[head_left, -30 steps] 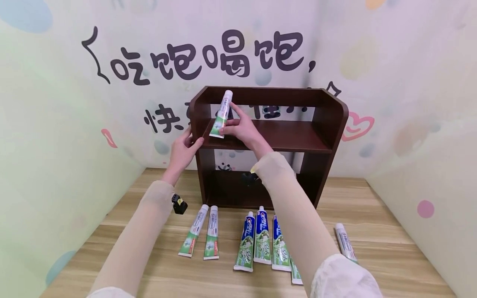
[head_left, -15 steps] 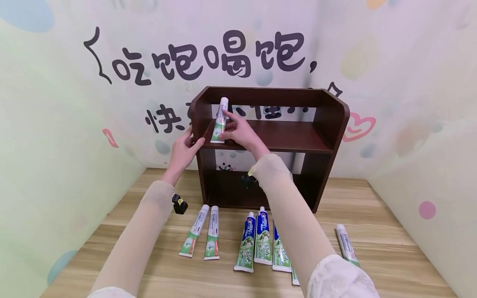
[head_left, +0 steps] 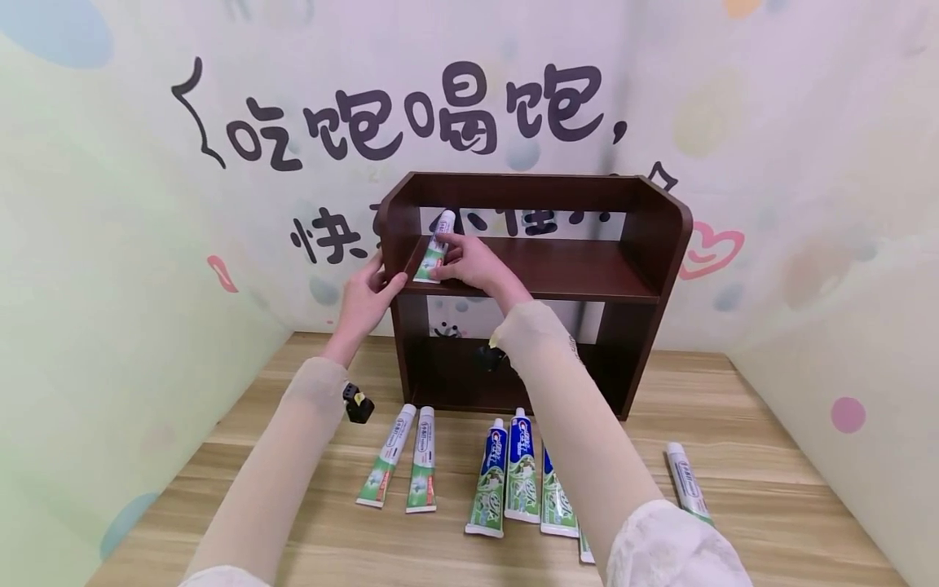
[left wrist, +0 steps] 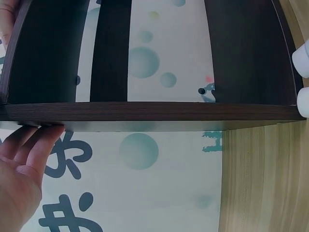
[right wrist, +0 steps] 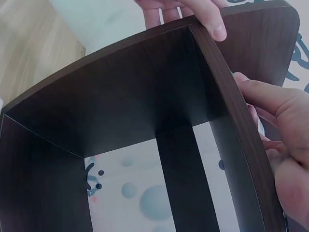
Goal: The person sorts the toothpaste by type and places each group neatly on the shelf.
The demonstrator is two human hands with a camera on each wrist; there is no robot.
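My right hand (head_left: 478,265) holds a white-and-green toothpaste tube (head_left: 428,267) at the left end of the upper shelf of a dark brown rack (head_left: 579,269). Its cap points up and back, while the flat end is down by the shelf's front edge. Around the rack's left side panel, my left hand (head_left: 364,303) grips with the thumb on the front edge and the fingers on the outer face. The left wrist view shows those fingers (left wrist: 41,150) against the panel. In the right wrist view the shelf board hides most of the held tube.
Two white-and-green tubes (head_left: 421,465) lie on the wooden table (head_left: 308,505) before the rack. Several blue-and-green toothpaste tubes (head_left: 522,473) lie to their right, partly under my right forearm. Another white-and-green tube (head_left: 688,481) lies farther right. A printed wall (head_left: 293,98) stands behind.
My right hand has lowered the toothpaste tube toward the upper shelf, and its cap has tipped back. The left hand has stayed on the rack's side panel.
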